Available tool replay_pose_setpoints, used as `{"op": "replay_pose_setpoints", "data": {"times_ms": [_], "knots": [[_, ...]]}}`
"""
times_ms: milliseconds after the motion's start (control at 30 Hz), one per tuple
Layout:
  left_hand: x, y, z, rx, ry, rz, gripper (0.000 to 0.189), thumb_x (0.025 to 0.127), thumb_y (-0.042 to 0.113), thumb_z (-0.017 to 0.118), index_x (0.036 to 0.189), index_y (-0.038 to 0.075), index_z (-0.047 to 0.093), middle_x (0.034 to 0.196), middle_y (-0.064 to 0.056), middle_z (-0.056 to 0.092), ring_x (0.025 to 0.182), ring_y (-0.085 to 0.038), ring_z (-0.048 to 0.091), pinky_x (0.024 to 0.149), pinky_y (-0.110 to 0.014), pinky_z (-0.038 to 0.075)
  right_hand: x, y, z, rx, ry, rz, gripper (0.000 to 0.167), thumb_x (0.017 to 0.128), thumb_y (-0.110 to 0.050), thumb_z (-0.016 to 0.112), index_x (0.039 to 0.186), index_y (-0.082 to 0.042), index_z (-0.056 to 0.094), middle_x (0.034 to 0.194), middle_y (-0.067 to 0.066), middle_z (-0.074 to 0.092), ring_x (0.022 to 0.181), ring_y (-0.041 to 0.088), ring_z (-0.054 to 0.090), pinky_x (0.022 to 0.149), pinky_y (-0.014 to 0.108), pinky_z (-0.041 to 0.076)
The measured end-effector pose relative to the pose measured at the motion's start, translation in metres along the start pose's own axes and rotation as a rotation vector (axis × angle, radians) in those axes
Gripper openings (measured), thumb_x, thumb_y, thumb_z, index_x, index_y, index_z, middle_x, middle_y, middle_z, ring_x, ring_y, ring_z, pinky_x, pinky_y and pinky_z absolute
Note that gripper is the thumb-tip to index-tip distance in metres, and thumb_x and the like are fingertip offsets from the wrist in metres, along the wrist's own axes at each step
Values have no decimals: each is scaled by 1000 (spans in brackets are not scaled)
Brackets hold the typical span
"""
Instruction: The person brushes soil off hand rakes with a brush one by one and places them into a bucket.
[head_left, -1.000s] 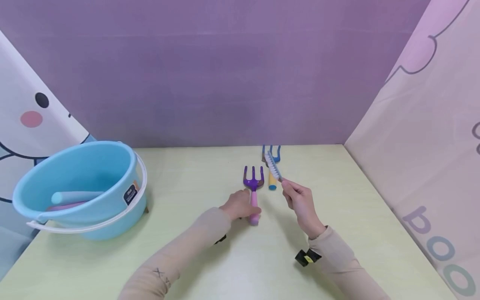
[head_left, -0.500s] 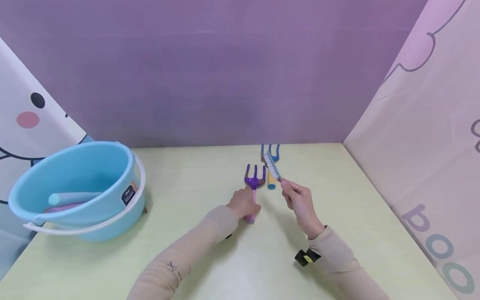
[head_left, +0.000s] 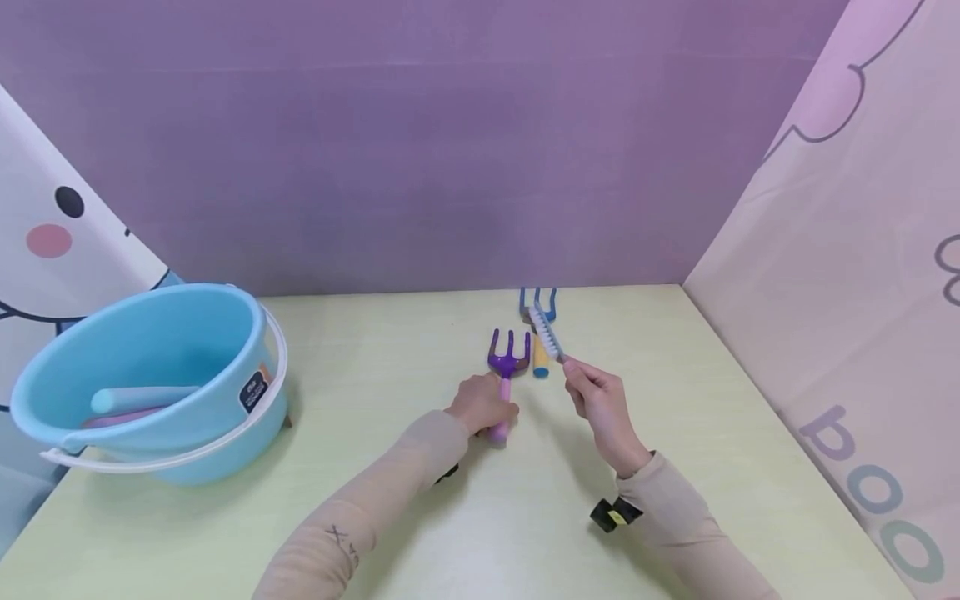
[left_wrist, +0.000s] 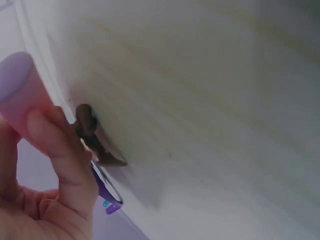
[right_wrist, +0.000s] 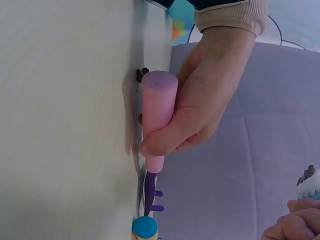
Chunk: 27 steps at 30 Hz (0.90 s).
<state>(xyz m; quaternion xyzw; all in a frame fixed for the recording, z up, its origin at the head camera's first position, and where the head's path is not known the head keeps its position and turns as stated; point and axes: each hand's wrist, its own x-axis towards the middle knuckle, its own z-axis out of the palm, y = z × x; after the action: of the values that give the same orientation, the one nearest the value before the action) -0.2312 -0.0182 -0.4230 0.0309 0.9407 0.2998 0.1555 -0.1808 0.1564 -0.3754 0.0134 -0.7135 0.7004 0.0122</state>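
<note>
My left hand (head_left: 480,404) grips the pink handle of a small purple garden fork (head_left: 507,363), whose three tines point away from me; brown smears mark its head. In the right wrist view, the fork's pink handle (right_wrist: 160,112) is held just off the tabletop. Between its thumb and fingers, my right hand (head_left: 602,408) pinches a narrow brush (head_left: 547,335) with white bristles, raised above the table. A brown clump (right_wrist: 306,175) clings to the brush tip. Behind the brush lies a blue fork (head_left: 551,315) with a yellow handle, partly hidden.
A light blue bucket (head_left: 262,433) with a white bail stands at the left, holding a light blue handle (head_left: 142,398) and something pink. A brown lump (left_wrist: 92,135) lies on the table by my left hand. A purple backdrop (head_left: 420,167) closes off the back.
The purple fork has tilted a little, its handle end swinging left in my left hand. The right hand and brush hold nearly still. The head view has turned slightly.
</note>
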Motion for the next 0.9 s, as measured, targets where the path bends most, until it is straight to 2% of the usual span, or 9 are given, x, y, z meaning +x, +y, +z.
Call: {"op": "replay_pose_setpoints", "data": {"times_ms": [233,433,533,767,900], "knots": [[4,-7,-1,-30,-2,33,33,76,32,69,91,5,55,74,-6,58,58,-16,56,49,-26,47,1,0,0,-1,2,4,22,92,-28,53,76,-21,65,49,-7,32,43,6,24,44,18,20],[1,-13,-12,-26,36,50,46,76,34,68,111,6,56,88,-7,61,65,-15,57,56,-25,47,4,1,0,-2,0,4,21,92,-28,53,76,-21,66,50,-7,33,43,5,25,44,17,21],[-5,-16,-20,-49,52,56,49,77,34,68,116,7,54,90,-7,62,63,-14,58,57,-25,47,5,1,0,-13,1,3,21,92,-29,53,77,-21,66,50,-7,33,43,5,25,45,17,21],[-26,-27,-39,-125,41,91,41,80,24,66,114,7,52,83,-7,60,51,-14,61,44,-26,50,6,0,0,-17,4,11,21,92,-29,53,78,-22,65,50,-7,32,43,6,25,45,18,21],[-39,-33,-50,-106,59,97,39,78,22,65,112,8,51,79,-7,60,49,-14,60,42,-26,49,6,0,-1,-16,3,14,18,92,-28,52,81,-24,66,49,-7,32,43,6,25,45,17,21]]}}
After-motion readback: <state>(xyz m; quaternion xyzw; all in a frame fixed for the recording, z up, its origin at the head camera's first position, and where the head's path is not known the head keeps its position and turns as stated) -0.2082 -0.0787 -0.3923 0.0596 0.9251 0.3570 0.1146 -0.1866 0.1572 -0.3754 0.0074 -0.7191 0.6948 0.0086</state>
